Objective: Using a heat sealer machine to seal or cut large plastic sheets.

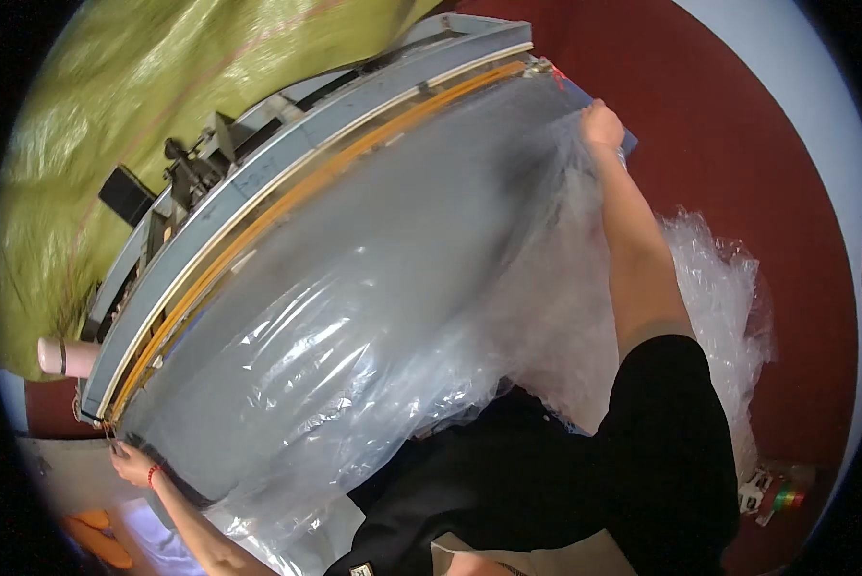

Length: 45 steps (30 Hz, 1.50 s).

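A wide sheet of clear plastic film [354,355] is spread over a grey work surface [383,230] in front of me. My right hand [601,125], arm stretched far out, closes on the film near the far right corner, where the plastic gathers into folds. At the near left corner, my left hand [131,463], with a red bead bracelet at the wrist, has its fingers closed at the film's edge. Beyond the film runs a long grey machine bar [249,192] with an orange strip [335,173] along its near side. The film's near part drapes against my black shirt.
Behind the bar lies a yellow-green sheet [114,115]. A pink bottle [66,357] stands by the bar's left end. Bunched clear film [714,298] hangs over the dark red floor [777,211] at the right. An orange shoe-like item [100,540] is at lower left.
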Tool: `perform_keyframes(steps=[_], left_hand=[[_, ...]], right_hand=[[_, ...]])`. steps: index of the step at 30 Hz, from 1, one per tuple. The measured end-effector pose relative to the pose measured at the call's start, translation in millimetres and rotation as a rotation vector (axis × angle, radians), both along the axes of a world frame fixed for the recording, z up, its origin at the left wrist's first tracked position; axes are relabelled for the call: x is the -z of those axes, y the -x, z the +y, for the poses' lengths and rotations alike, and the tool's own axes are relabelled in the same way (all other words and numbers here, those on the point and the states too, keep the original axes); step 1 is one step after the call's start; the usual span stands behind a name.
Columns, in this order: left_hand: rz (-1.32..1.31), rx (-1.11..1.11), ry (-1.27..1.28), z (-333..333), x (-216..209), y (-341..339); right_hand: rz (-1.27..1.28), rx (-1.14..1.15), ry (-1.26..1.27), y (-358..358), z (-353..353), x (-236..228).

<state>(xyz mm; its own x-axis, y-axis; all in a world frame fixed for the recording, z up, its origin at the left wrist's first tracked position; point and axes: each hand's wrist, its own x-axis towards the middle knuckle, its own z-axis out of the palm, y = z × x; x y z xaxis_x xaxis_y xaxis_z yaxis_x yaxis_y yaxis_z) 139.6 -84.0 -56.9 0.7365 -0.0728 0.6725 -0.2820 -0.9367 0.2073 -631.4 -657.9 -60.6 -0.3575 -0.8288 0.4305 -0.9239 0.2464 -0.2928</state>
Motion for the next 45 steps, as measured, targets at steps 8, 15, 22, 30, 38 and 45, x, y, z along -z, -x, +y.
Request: perform_keyframes(steps=[8,15,22,30,38,45], left_hand=[[1.683,1.482,0.116,-213.7,-86.1,413.7],[0.743,1.885,-0.461,-248.5,3.2,557.4],[1.866,2.34,0.933,-197.4,-67.3,444.4],[1.19,1.767,2.109,-43.8,-61.2,289.6],[1.292,0.919,1.734,-7.7,-82.4,319.4],[0.726,0.523,0.656,14.7,-52.6,210.7]], right_hand=[[0.062,-0.038,-0.04,17.5,-5.6,10.3],[0.048,-0.089,-0.02,-15.3,-10.7,6.7],[0.077,-0.089,-0.021,-19.5,-5.5,5.3],[0.061,-0.078,-0.084,-14.4,-0.5,-0.4],[0.117,-0.133,-0.058,5.1,-17.6,17.3],[0.144,-0.129,-0.121,-0.2,-25.8,17.8]])
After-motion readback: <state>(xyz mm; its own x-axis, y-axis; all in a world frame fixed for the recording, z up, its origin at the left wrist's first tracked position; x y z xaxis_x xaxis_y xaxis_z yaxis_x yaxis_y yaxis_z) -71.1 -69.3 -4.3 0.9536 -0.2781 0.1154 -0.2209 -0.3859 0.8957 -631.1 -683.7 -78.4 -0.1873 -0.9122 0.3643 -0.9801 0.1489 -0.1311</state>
